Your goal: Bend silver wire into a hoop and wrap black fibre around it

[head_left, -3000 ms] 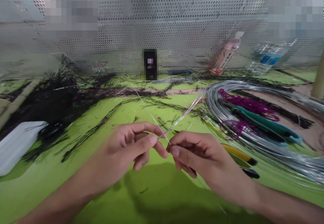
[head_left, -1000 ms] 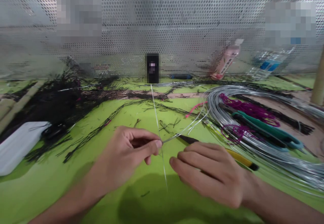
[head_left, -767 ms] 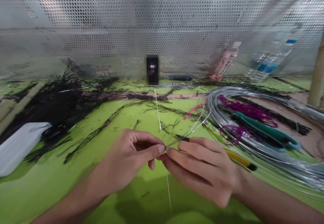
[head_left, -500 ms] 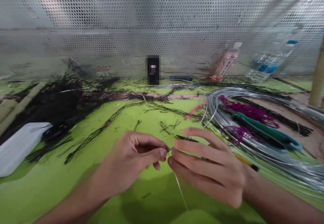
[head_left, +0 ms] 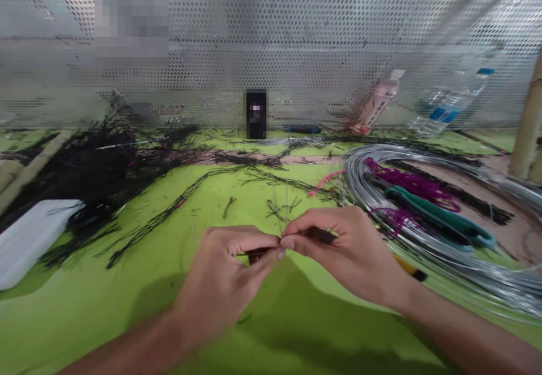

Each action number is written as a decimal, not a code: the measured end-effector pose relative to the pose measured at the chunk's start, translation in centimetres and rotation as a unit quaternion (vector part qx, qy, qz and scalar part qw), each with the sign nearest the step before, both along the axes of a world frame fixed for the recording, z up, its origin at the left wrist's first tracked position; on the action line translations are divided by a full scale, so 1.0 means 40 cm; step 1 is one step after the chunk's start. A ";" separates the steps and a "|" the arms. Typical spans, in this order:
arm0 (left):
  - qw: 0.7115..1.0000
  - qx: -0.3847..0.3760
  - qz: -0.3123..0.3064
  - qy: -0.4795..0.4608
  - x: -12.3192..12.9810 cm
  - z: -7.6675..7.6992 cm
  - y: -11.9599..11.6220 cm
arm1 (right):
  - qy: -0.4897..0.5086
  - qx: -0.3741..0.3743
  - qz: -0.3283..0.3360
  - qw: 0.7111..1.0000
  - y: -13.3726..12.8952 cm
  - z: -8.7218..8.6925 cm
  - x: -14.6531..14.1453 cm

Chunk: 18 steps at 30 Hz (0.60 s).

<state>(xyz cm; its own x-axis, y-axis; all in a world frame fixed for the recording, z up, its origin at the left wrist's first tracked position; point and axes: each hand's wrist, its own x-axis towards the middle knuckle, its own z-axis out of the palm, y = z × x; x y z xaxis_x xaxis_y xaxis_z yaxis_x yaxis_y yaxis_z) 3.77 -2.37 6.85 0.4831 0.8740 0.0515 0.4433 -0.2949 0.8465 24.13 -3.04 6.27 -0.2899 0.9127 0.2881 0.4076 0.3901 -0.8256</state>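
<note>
My left hand point(head_left: 232, 276) and my right hand point(head_left: 345, 253) meet at the fingertips over the green table. Between their pinched fingers is a thin silvery wire point(head_left: 277, 208), and two fine strands of it point away toward the back of the table. The point where the fingers grip it is mostly covered. Just beyond the fingertips lie short black wire bits point(head_left: 276, 211). To the right of my right hand rests a large coil of silvery wire point(head_left: 358, 180), with green-handled pliers point(head_left: 440, 217) on top.
Purple cord point(head_left: 417, 186) lies on the coil. Black wire bundles point(head_left: 91, 169) and a white box point(head_left: 36, 242) are at left. A pink bottle point(head_left: 376, 107) and a clear water bottle point(head_left: 449, 109) lean on the perforated metal panel point(head_left: 203, 13) at the back.
My right hand has turned and its spread fingers have drawn into a pinch. The wire end that hung toward me no longer shows; strands now point away from me.
</note>
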 end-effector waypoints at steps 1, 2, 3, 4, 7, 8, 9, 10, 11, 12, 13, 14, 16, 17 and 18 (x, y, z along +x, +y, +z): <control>1.000 0.004 0.003 0.005 0.000 -0.001 0.002 | 0.000 -0.049 0.003 0.999 0.004 0.012 0.002; 1.000 0.004 0.006 0.013 -0.001 -0.001 0.004 | -0.006 -0.089 0.007 0.996 0.008 0.024 0.004; 1.000 0.000 0.007 0.022 -0.001 -0.001 0.008 | -0.014 -0.120 0.020 0.992 0.013 0.036 0.006; 1.000 -0.008 0.008 0.029 -0.002 -0.001 0.011 | -0.023 -0.141 0.033 0.989 0.018 0.048 0.008; 0.999 -0.023 0.004 0.039 -0.003 -0.003 0.018 | -0.047 -0.152 0.059 0.986 0.033 0.077 0.013; 0.999 -0.022 0.000 0.037 -0.004 -0.004 0.019 | -0.055 -0.149 0.070 0.985 0.040 0.083 0.015; 0.999 -0.016 -0.002 0.031 -0.004 -0.006 0.019 | -0.059 -0.150 0.086 0.983 0.048 0.087 0.018; 1.000 -0.006 -0.001 0.023 -0.005 -0.008 0.019 | -0.057 -0.157 0.107 0.980 0.058 0.090 0.020; 1.000 0.006 0.003 0.013 -0.005 -0.010 0.019 | -0.049 -0.171 0.133 0.975 0.068 0.092 0.023; 1.000 0.021 0.007 0.003 -0.005 -0.013 0.019 | -0.038 -0.190 0.155 0.969 0.079 0.094 0.024; 0.999 0.039 0.010 -0.005 -0.005 -0.015 0.020 | -0.028 -0.210 0.173 0.962 0.090 0.096 0.025; 0.998 0.065 0.009 -0.010 -0.005 -0.017 0.020 | -0.023 -0.229 0.183 0.956 0.100 0.099 0.025; 0.991 0.134 0.005 -0.012 -0.005 -0.020 0.022 | -0.031 -0.254 0.183 0.949 0.115 0.105 0.019; 0.985 0.170 0.005 -0.013 -0.005 -0.022 0.023 | -0.038 -0.261 0.178 0.948 0.119 0.108 0.014; 0.979 0.204 0.008 -0.015 -0.006 -0.024 0.023 | -0.046 -0.264 0.168 0.949 0.122 0.111 0.009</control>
<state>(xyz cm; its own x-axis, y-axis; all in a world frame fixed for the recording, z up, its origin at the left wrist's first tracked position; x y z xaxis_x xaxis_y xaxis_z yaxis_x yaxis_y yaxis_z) 3.54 -1.45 5.89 0.4630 0.7853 0.4111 0.4274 -0.6041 0.6726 24.47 1.84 10.70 -0.5912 0.7746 -0.2247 0.4129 0.0514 -0.9093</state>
